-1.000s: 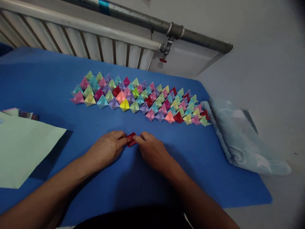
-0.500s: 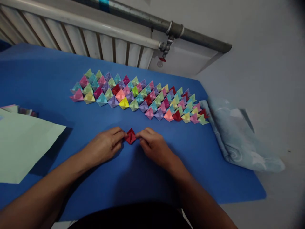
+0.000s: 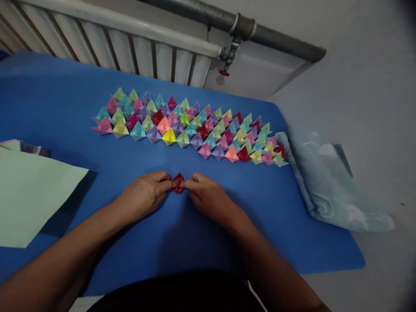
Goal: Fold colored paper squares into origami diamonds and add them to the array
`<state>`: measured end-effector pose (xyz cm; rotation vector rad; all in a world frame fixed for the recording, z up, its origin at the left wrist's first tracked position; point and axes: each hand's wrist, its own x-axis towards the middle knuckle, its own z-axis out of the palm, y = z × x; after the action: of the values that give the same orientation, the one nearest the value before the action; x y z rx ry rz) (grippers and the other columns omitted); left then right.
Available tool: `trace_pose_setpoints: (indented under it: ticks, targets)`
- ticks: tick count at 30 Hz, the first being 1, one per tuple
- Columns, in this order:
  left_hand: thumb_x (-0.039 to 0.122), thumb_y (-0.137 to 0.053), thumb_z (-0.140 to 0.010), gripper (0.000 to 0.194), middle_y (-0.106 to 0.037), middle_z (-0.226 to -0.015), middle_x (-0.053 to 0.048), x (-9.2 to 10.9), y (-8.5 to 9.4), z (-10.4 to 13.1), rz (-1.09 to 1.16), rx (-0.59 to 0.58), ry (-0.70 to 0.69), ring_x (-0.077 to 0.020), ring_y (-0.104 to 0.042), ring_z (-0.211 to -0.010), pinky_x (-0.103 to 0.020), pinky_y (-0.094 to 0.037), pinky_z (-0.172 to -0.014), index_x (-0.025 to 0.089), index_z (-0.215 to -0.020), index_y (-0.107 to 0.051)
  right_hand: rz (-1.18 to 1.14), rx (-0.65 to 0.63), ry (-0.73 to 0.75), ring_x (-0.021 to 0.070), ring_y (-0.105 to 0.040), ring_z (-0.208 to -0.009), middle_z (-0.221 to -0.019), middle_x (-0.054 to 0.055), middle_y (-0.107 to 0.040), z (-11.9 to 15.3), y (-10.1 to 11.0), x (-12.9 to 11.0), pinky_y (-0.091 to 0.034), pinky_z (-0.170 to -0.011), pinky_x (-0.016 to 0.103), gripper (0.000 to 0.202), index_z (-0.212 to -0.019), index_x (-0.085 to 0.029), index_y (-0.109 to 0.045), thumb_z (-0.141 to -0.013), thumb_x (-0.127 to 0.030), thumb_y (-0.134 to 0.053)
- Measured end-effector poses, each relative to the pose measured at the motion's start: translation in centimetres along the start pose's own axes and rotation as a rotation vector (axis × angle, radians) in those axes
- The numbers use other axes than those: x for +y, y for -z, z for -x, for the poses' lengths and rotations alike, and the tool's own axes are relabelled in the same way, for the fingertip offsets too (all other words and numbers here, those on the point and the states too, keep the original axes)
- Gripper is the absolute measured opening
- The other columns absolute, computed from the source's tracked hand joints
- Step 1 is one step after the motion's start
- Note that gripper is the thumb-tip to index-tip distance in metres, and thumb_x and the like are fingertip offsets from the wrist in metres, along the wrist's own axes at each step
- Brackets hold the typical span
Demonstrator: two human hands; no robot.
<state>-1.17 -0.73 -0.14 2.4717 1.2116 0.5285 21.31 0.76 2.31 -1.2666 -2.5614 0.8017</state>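
Note:
A small red folded paper boat is held between my two hands, low over the blue table. My left hand pinches its left side. My right hand grips the right side, with the index finger reaching across its front. The fingers hide part of the boat's sides. Beyond the hands, several rows of colourful folded paper boats stand close together on the table, in pink, green, blue, purple, yellow and red.
At the left lies a pale green paper sheet, with a stack of coloured papers behind it. A folded light-blue blanket rests at the right edge. A white radiator and a pipe with a red-handled valve border the back.
Both hands have closed in on the red boat, and the fingers now cover more of its sides. The view has shifted slightly.

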Motion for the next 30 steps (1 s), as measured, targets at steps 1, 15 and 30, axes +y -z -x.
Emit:
trace_pose_setpoints:
  ticks: [1,15,30]
  targets:
    - [0.015,-0.044,-0.094,0.034,-0.069,-0.099,-0.006,-0.1,0.2,0.0,0.036,0.014,0.002,-0.0162,-0.065,-0.084,-0.027,-0.052,-0.073,0.022,-0.112,-0.071,-0.050,0.023,0.021,0.0132,-0.053,-0.079,-0.088,0.002,-0.058,0.0,0.0,0.3,-0.042,-0.077,0.025,0.038,-0.110,-0.023,-0.073,-0.089,-0.003,-0.048]
    - [0.025,-0.048,-0.084,0.026,-0.066,-0.087,-0.002,-3.4,1.5,-0.9,0.089,0.258,0.284,-0.0167,-0.062,-0.079,-0.030,-0.051,-0.078,0.019,-0.094,-0.072,-0.291,0.518,-0.187,0.0155,-0.059,-0.076,-0.077,0.000,-0.064,-2.1,-0.3,5.3,-0.047,-0.076,0.028,0.019,-0.076,-0.020,-0.065,-0.075,-0.014,-0.047]
    - [0.027,-0.047,-0.077,0.030,-0.070,-0.090,-0.005,-2.8,1.7,0.0,0.070,0.268,0.477,-0.0230,-0.066,-0.087,-0.036,-0.053,-0.084,0.021,-0.091,-0.073,-0.201,0.666,-0.064,0.0157,-0.059,-0.071,-0.073,0.001,-0.062,4.2,-3.6,1.9,-0.048,-0.072,0.027,0.020,-0.072,-0.022,-0.060,-0.076,-0.008,-0.046]
